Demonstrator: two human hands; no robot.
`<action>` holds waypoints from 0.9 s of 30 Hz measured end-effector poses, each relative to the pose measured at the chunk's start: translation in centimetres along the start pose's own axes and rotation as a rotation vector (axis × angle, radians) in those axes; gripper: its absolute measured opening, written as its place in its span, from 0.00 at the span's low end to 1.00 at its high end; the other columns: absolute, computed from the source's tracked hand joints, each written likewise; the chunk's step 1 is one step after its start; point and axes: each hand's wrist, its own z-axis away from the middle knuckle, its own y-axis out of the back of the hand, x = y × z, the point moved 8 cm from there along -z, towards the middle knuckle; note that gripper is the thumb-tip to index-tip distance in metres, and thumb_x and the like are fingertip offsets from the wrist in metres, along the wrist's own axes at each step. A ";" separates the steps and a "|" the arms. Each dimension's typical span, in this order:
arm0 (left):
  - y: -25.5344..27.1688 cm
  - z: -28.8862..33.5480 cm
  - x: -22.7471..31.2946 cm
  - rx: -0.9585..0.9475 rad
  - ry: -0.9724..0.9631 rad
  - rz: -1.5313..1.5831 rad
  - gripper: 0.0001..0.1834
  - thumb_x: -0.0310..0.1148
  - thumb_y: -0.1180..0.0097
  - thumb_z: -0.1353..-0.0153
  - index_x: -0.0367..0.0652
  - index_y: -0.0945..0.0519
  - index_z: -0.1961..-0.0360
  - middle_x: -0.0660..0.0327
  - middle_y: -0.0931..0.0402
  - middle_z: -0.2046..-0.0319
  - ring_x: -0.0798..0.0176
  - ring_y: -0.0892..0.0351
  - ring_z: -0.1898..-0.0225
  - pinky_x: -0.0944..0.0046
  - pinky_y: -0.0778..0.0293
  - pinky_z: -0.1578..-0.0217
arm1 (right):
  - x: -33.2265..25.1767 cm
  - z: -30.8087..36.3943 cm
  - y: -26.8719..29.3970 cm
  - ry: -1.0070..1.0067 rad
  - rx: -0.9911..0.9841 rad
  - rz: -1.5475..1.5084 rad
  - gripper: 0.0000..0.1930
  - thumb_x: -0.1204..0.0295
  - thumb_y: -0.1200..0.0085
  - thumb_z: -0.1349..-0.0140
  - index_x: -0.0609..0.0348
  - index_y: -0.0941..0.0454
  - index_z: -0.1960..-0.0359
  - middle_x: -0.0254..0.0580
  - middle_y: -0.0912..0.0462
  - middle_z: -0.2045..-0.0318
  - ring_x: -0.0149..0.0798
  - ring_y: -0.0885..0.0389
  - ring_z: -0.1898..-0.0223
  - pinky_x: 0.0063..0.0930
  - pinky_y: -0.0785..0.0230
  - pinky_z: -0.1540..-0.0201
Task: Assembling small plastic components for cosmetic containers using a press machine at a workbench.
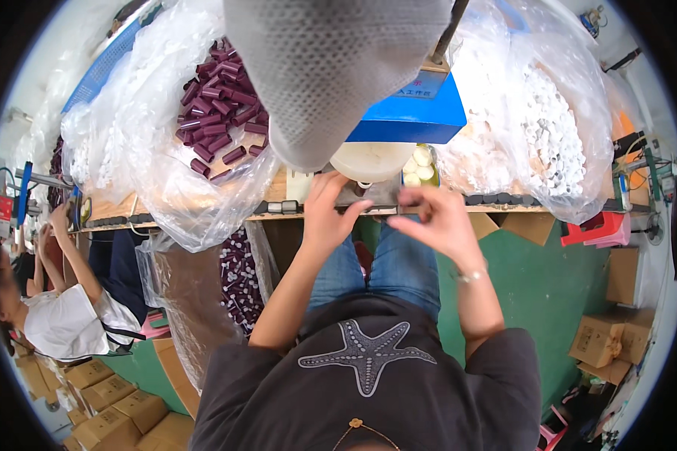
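"What takes up the most room?"

"The bench (278, 188), then two clear bags on it: the left bag (150, 113) spills maroon tubes (214, 101), the right bag (602, 150) white caps (553, 143). Between them stands the blue machine (417, 113), partly hidden by grey mesh (323, 68) close to the camera."

"And under the machine?"

"A pale round block (367, 160), with a small white piece (365, 184) just below it, near the bench's front edge. That seems to be where the work centres."

"How are the hands?"

"The left hand (329, 214) is just left of the piece, thumb and forefinger spread apart. The right hand (438, 218) is to the piece's right, thumb and forefinger apart too, the other fingers curled. Whether those hide something small, I can't tell."

"Anything smaller nearby?"

"Cream caps (421, 156) in a little tray, just beyond the right hand."

"How would you do this step well?"

"I'd steady the piece from the left with light fingertips, let the right hand do the fine placing, and check that it sits straight. If the block can press down, the fingers want to be out from under it first; the left ones look close."
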 end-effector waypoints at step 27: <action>-1.1 1.4 0.2 0.105 0.328 0.306 0.24 0.19 0.38 0.46 0.30 0.32 0.48 0.58 0.30 0.56 0.78 0.31 0.72 0.79 0.38 0.80 | -14.0 6.9 8.7 0.658 0.213 -1.433 0.44 0.51 0.47 0.43 0.51 0.53 0.28 0.46 0.56 0.29 0.45 0.40 0.43 0.38 0.36 0.50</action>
